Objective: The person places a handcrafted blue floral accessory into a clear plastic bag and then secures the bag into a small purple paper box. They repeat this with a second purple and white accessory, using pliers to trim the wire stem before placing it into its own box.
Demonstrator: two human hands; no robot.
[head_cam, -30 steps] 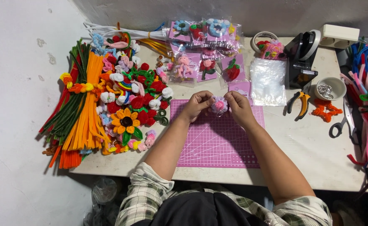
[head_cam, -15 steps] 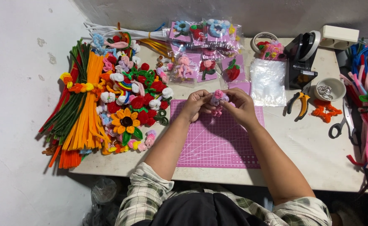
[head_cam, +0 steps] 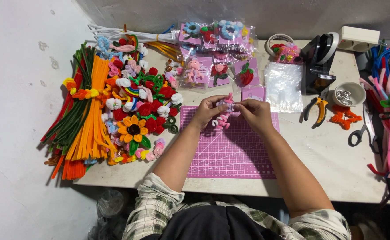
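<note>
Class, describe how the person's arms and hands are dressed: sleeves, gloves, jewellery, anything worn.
Both hands, left hand and right hand, are bare: no gloves, and no rings or watch that I can make out. The forearms are uncovered. A pale plaid shirt in green-grey checks has its sleeves rolled up to about the elbows.

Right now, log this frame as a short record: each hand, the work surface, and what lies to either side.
left hand: pinching pink curly pipe-cleaner figure
right hand: gripping the same figure
surface: pink cutting mat on a pale table
left side: orange pipe-cleaner bundle, sunflower
right side: orange-handled pliers, scissors, small bowl
</note>
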